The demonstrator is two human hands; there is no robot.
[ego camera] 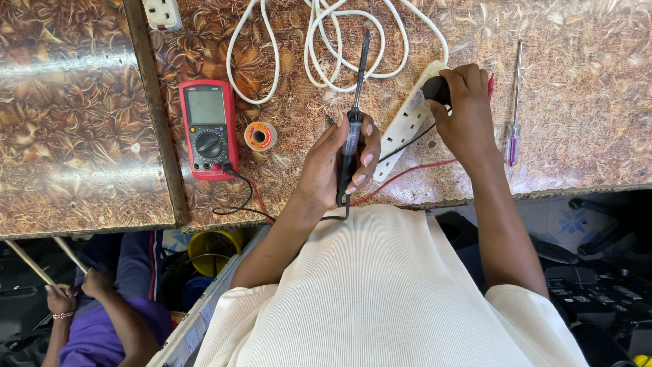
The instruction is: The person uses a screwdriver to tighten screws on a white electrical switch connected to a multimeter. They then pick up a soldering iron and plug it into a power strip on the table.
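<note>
My left hand [336, 160] is shut around a soldering iron [356, 81] with a clear and black handle, its thin tip pointing away from me over the brown patterned table [584, 122]. My right hand [465, 112] grips a black plug [435, 88] at the far end of a white extension strip [401, 132]. The strip lies diagonally between my two hands. A red lead [407, 173] and a black lead run under my hands along the table's near edge.
A red multimeter [208, 129] lies to the left with a small solder spool [260, 136] beside it. Coiled white cable [339, 47] lies at the back, with a white socket [163, 12] at top left. A purple-handled screwdriver [514, 129] lies at right. Another person [102, 319] sits at lower left.
</note>
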